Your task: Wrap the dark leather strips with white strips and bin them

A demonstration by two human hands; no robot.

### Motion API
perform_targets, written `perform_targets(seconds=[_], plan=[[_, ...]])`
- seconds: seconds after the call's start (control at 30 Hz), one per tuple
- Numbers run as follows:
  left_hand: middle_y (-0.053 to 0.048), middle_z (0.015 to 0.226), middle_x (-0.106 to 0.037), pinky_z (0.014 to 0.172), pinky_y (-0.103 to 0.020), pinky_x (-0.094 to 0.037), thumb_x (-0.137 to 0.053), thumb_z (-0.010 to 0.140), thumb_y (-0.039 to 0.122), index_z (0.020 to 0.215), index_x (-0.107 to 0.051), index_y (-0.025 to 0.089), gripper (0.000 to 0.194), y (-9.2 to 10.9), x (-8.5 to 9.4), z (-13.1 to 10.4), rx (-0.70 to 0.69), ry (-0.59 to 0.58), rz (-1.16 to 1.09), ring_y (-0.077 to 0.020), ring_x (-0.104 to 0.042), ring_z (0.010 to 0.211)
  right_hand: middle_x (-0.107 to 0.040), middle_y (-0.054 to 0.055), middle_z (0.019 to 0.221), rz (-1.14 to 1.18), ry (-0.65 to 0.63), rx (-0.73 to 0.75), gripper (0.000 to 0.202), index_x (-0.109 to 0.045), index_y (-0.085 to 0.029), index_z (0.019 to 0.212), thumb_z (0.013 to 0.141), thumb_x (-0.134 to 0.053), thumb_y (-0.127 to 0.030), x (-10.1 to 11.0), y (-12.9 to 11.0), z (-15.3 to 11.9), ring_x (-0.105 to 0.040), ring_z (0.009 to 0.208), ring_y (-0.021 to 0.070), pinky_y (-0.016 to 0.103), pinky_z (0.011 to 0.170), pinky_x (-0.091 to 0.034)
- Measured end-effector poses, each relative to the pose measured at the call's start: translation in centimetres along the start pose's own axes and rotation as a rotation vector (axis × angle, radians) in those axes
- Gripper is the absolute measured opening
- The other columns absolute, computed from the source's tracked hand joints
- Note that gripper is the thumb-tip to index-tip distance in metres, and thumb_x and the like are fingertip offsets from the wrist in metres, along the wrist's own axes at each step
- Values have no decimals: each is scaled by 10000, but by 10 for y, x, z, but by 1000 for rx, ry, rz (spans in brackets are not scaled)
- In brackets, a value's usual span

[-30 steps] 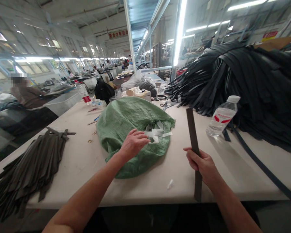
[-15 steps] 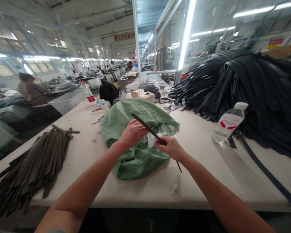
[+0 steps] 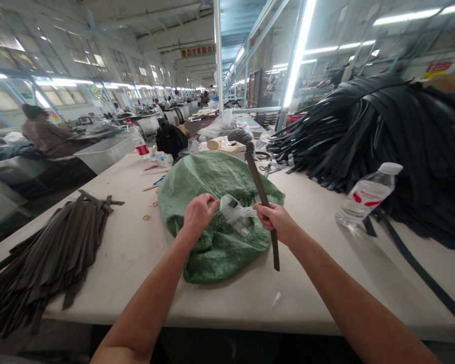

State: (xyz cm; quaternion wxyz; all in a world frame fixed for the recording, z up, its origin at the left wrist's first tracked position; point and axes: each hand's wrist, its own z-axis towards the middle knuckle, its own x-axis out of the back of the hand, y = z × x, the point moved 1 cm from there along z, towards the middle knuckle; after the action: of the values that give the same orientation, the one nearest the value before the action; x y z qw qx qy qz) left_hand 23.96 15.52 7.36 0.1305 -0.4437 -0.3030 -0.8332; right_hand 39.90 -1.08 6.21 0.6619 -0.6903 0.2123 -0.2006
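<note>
My right hand [image 3: 276, 221] is closed around a dark brown strip [image 3: 261, 182] that stands steeply tilted, its upper part rising past the fist and its lower end hanging below. A pale translucent plastic piece [image 3: 234, 216] lies beside that hand's fingertips and seems to touch them. My left hand [image 3: 199, 215] has its thumb and fingers drawn together near the plastic's left end; whatever is between them, if anything, is hidden. Beneath both hands sits a green woven sack [image 3: 208, 174], bunched up on the table.
A pile of brown strips [image 3: 56, 253] lies at the left. Black straps [image 3: 364, 126] are heaped at the right behind a water bottle [image 3: 367, 194]. Small metal buckles [image 3: 146, 217] and a white scrap [image 3: 276, 299] rest on the table [image 3: 220, 308].
The strip has swung from a diagonal to a near-upright tilt in my right hand. My left hand has moved off the strip, left and slightly down. More of the plastic piece shows.
</note>
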Motion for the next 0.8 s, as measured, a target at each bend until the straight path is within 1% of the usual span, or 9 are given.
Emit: perform_targets(seconds=[0.1, 0.17, 0.27, 0.33, 0.4, 0.5, 0.6, 0.67, 0.8], plan=[[-52, 674, -656, 596, -293, -336, -459, 898, 539, 681, -647, 207, 439, 4, -3, -12, 58, -172, 72, -212, -596, 668, -387, -81, 545, -107, 20, -6, 407, -539, -186, 816, 725, -535, -583, 5, 8, 2, -230, 370, 48, 202, 349, -178], [-45, 656, -649, 575, -288, -304, -475, 893, 530, 642, -635, 204, 441, 11, -4, -22, 32, -215, 59, -194, -575, 635, -438, -60, 541, -232, 15, -25, 393, -586, -170, 844, 802, -477, -545, 6, 12, 2, -271, 365, 60, 213, 354, -211], [-27, 700, -656, 599, -273, -310, -524, 890, 453, 682, -643, 199, 349, 24, -2, -45, -59, -206, -67, -167, -565, 657, -499, -32, 499, -499, -18, -70, 280, -635, -168, 716, 831, -560, -412, 4, 17, 3, -400, 410, 91, 224, 410, -313], [-19, 698, -641, 620, -263, -329, -510, 903, 430, 706, -647, 193, 337, 31, 1, -64, -56, -167, -206, -152, -554, 658, -556, -18, 540, -689, -37, -98, 231, -633, -170, 654, 812, -652, -337, -1, 22, 6, -516, 521, 122, 241, 516, -414], [-12, 682, -623, 633, -253, -352, -506, 906, 423, 722, -654, 186, 334, 34, 3, -85, 0, -139, -368, -141, -544, 647, -631, 0, 691, -849, -41, -128, 205, -643, -162, 712, 824, -690, -328, -10, 27, 7, -598, 684, 154, 296, 665, -485], [-12, 679, -626, 636, -244, -384, -548, 879, 422, 729, -669, 178, 311, 35, 1, -117, 116, -169, -589, -142, -549, 654, -664, 37, 934, -997, -22, -161, 203, -651, -148, 866, 881, -654, -350, -23, 37, 7, -626, 884, 190, 395, 826, -496], [-27, 686, -650, 631, -241, -416, -585, 846, 434, 723, -683, 167, 309, 30, -4, -139, 264, -233, -795, -154, -574, 672, -656, 53, 1024, -1033, 1, -144, 188, -651, -154, 928, 908, -624, -339, -29, 45, 6, -617, 951, 202, 412, 866, -490], [-38, 704, -668, 642, -240, -443, -612, 818, 448, 729, -689, 157, 314, 26, -8, -146, 369, -256, -949, -156, -594, 677, -656, 45, 994, -1000, 9, -111, 179, -648, -156, 907, 909, -622, -333, -27, 46, 3, -619, 922, 192, 392, 842, -497], [-73, 819, -711, 630, -231, -465, -689, 737, 502, 845, -705, 140, 378, 24, -14, -144, 558, -238, -1196, -136, -613, 659, -611, -13, 682, -819, 10, -45, 222, -615, -154, 743, 902, -589, -307, -19, 39, -11, -593, 662, 143, 290, 659, -489]])
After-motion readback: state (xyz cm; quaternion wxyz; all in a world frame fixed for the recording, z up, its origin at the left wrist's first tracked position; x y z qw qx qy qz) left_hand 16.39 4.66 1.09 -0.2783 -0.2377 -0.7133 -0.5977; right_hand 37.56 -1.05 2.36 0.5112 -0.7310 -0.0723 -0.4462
